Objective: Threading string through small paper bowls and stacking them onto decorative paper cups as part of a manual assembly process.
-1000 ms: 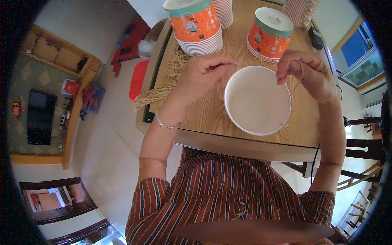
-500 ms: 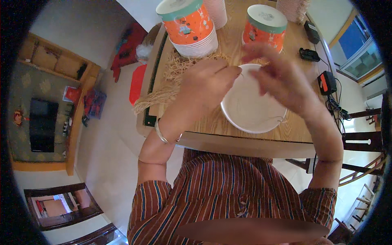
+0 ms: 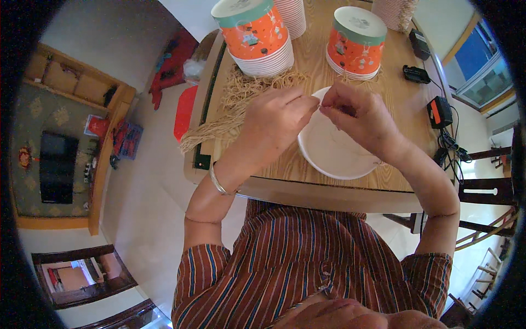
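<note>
My left hand (image 3: 276, 115) and my right hand (image 3: 364, 115) meet fingertip to fingertip over the far left rim of a white paper tub (image 3: 339, 156). Both are closed in a pinch, on what looks like a thin string, mostly hidden by the fingers. A faint strand crosses the tub's inside, and a small loop of string (image 3: 379, 163) shows at its right rim. The tub stands mouth up at the table's near edge. Beside my left hand lies a loose bundle of beige strings (image 3: 230, 118), spreading to the table's left edge.
A stack of upturned orange and green paper tubs (image 3: 255, 41) stands on the strings. Another upturned orange tub (image 3: 356, 46) is behind my right hand. More pale stacks (image 3: 395, 12) stand farther back. Black adapters (image 3: 439, 111) and cables (image 3: 452, 148) line the right edge of the wooden table (image 3: 307, 52).
My right hand, blurred and raised above the tub with its fingers apart, has come down and left to pinch beside my left fingertips. The left hand has barely moved.
</note>
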Demonstrator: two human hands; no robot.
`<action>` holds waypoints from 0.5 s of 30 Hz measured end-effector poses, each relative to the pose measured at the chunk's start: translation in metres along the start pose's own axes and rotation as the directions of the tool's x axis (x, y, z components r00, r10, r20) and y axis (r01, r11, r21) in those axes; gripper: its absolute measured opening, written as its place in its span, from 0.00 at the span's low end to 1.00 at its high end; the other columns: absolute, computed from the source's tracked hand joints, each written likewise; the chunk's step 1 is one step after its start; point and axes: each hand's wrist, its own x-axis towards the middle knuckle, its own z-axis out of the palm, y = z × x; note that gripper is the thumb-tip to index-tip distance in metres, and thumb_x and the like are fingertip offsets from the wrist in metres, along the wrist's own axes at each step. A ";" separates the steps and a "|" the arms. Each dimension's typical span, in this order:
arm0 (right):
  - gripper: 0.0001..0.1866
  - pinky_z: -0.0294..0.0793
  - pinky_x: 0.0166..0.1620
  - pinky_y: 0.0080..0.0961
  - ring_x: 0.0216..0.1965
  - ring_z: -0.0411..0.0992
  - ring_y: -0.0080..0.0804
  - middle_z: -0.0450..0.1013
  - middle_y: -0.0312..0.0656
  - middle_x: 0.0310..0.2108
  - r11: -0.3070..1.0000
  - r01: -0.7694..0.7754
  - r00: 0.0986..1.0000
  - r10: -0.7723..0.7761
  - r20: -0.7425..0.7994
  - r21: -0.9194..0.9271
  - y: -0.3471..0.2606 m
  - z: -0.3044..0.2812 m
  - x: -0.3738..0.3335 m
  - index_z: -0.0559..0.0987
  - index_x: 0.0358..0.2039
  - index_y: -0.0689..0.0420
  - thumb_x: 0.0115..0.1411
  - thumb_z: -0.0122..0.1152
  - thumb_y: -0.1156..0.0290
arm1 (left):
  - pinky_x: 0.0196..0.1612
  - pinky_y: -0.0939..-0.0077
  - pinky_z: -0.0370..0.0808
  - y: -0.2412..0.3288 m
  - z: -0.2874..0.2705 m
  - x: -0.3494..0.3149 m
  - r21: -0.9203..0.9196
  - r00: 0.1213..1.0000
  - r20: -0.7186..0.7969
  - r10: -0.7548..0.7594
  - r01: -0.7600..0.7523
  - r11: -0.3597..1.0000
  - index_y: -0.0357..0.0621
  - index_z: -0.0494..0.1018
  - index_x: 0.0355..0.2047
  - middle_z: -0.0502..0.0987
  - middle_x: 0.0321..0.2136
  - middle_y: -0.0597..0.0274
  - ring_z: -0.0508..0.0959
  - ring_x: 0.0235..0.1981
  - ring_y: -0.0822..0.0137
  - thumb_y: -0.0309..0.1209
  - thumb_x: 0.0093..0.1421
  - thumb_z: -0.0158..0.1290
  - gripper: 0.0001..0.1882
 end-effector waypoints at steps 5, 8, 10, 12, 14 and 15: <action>0.04 0.64 0.23 0.13 0.23 0.66 0.13 0.68 0.29 0.23 0.990 -0.016 1.000 0.017 -0.004 0.142 0.000 -0.004 -0.001 0.75 0.32 0.59 0.62 0.59 0.73 | 0.30 0.66 0.74 -0.003 -0.006 -0.001 -0.150 0.991 0.002 -0.131 0.130 0.980 0.40 0.76 0.34 0.76 0.26 0.58 0.78 0.28 0.57 0.26 0.56 0.56 0.05; 0.04 0.62 0.22 0.12 0.22 0.64 0.12 0.68 0.28 0.22 0.917 -0.135 0.991 0.130 0.040 0.376 -0.013 -0.011 -0.003 0.75 0.33 0.58 0.62 0.59 0.72 | 0.30 0.72 0.74 -0.002 -0.007 -0.001 -0.405 0.914 -0.051 -0.402 0.349 0.845 0.38 0.75 0.34 0.78 0.26 0.59 0.78 0.26 0.64 0.30 0.63 0.52 0.07; 0.04 0.60 0.21 0.11 0.21 0.63 0.11 0.68 0.28 0.22 0.892 -0.155 0.988 0.141 0.064 0.425 -0.013 -0.013 -0.003 0.75 0.34 0.57 0.63 0.59 0.71 | 0.29 0.77 0.73 0.000 -0.010 -0.001 -0.663 0.859 0.171 -0.482 0.462 0.588 0.38 0.74 0.32 0.77 0.23 0.62 0.76 0.24 0.73 0.38 0.69 0.46 0.16; 0.04 0.61 0.22 0.11 0.22 0.64 0.11 0.68 0.28 0.22 0.905 -0.136 0.991 0.130 0.042 0.404 -0.017 -0.012 -0.004 0.75 0.34 0.57 0.63 0.58 0.72 | 0.28 0.77 0.72 0.005 -0.008 -0.001 -0.674 0.860 0.220 -0.460 0.475 0.566 0.38 0.74 0.31 0.75 0.20 0.64 0.75 0.23 0.75 0.41 0.69 0.44 0.19; 0.03 0.62 0.23 0.12 0.23 0.64 0.12 0.68 0.29 0.23 0.916 -0.120 0.992 0.121 0.022 0.383 -0.018 -0.006 -0.004 0.75 0.35 0.58 0.63 0.58 0.72 | 0.25 0.76 0.71 0.008 -0.004 -0.001 -0.681 0.855 0.307 -0.417 0.504 0.531 0.38 0.73 0.29 0.72 0.17 0.65 0.73 0.20 0.76 0.44 0.69 0.43 0.22; 0.03 0.64 0.25 0.14 0.23 0.64 0.14 0.70 0.30 0.23 0.924 -0.014 0.999 0.030 -0.035 0.382 -0.014 0.001 -0.004 0.75 0.34 0.58 0.63 0.58 0.73 | 0.25 0.76 0.71 0.009 -0.003 -0.001 -0.681 0.856 0.307 -0.417 0.503 0.533 0.38 0.73 0.29 0.72 0.17 0.65 0.73 0.20 0.76 0.44 0.69 0.43 0.22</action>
